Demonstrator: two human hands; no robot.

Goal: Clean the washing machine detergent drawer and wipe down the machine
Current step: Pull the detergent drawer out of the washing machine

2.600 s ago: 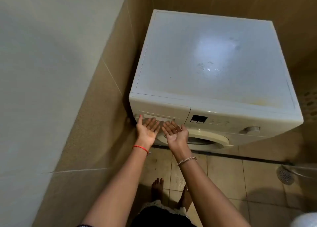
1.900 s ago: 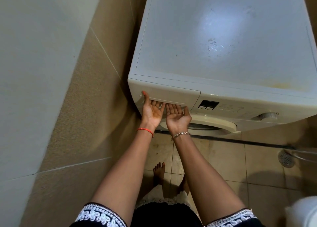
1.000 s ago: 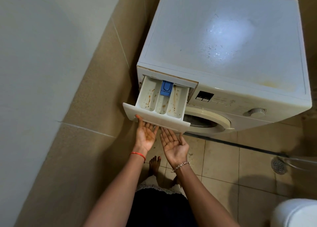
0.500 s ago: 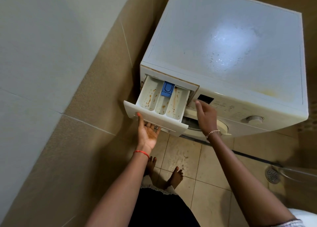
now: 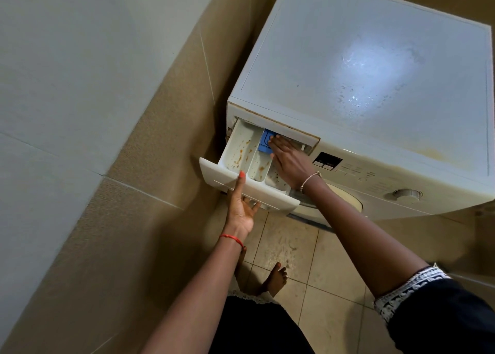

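Stained detergent drawer [image 5: 241,152] is out: left hand [image 5: 241,209] pinches its front, right hand [image 5: 288,160] presses flat on blue tab [image 5: 263,146] at 12 o'clock; washing machine [image 5: 375,72] looks unwiped.

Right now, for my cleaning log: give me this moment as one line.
detergent drawer: pulled out, orange-stained | left hand: holds drawer front, thumb on top | right hand: rests on blue tab | washing machine top: spotted

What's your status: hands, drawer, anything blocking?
Left hand grips drawer front. Right hand flat, fingers pressing blue tab. Drawer open, brown-stained, not yet out. Nothing blocking it.
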